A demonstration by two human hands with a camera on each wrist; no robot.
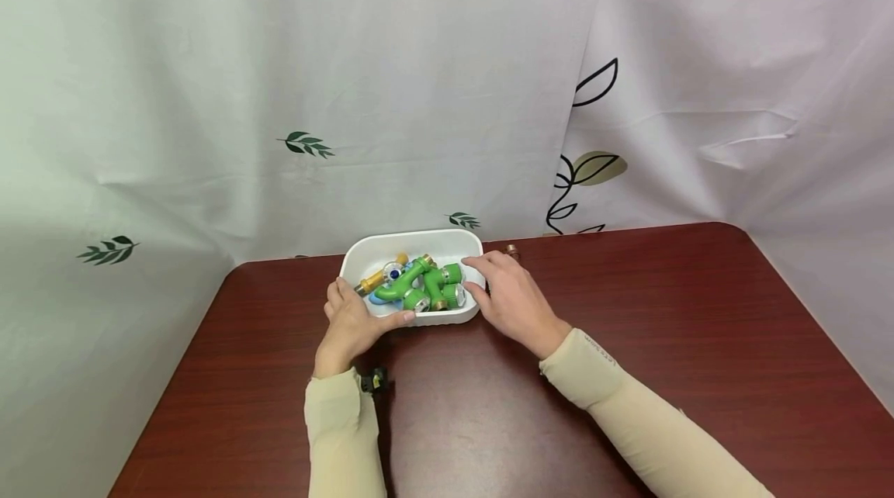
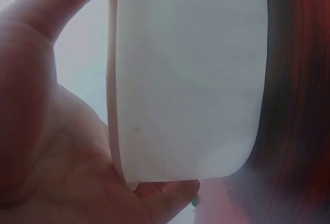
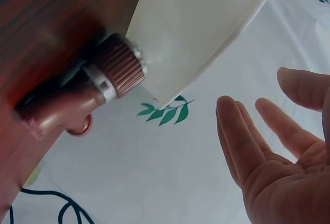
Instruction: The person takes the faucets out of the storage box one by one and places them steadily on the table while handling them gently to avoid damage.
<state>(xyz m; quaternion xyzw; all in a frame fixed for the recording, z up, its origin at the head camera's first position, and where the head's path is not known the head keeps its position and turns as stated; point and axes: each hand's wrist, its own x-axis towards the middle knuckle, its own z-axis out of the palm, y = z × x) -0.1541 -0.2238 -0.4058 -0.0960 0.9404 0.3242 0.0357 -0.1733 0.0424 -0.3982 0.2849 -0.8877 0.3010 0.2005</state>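
Observation:
A white plastic bin (image 1: 447, 317) sits near the table's back edge. My left hand (image 1: 349, 327) grips its front left corner, thumb along the front rim and fingers round the left side. In the left wrist view the bin's wall (image 2: 191, 79) fills the middle. Over the bin's right rim is my right hand (image 1: 515, 300), fingers spread and holding nothing; the right wrist view shows them apart from the bin. Inside lie green Y-shaped hose connectors (image 1: 412, 278), a yellow fitting (image 1: 373, 281) and blue pieces (image 1: 380, 298), partly covered.
A brown hose connector with a ribbed collar (image 3: 121, 66) lies on the table just right of the bin, mostly hidden behind my right hand in the head view. A white curtain (image 1: 419, 95) with leaf prints hangs behind the dark red table (image 1: 663, 343).

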